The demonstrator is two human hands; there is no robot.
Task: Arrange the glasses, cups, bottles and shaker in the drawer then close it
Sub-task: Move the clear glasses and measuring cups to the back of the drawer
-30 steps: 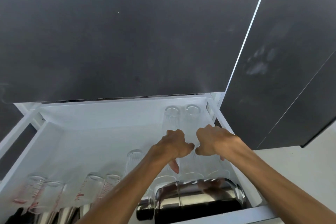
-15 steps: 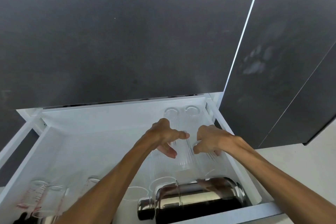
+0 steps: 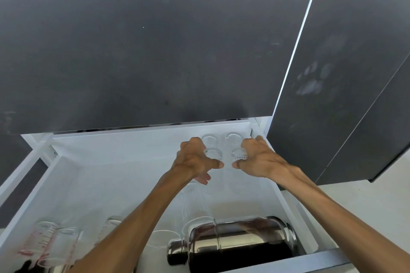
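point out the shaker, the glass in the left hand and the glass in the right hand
shaker (image 3: 244, 244): head view, middle of its steel body, lying on its side.
glass in the left hand (image 3: 213, 154): head view, its rim.
glass in the right hand (image 3: 239, 153): head view, its ribbed rim.

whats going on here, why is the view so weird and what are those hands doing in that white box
There is no machine here: a person wears a wide-angle camera on the head, so you look forward and down along both arms, and the lens bends the edges. The white box is an open drawer pulled out from dark cabinet fronts. The left hand and right hand each hold a clear glass: the left glass and the right glass, in front of two more glasses standing in the far right corner. Whether the held glasses already rest on the drawer floor is hard to tell. Nearer you, a shiny metal shaker lies on its side, and measuring cups with red marks stand at the near left.
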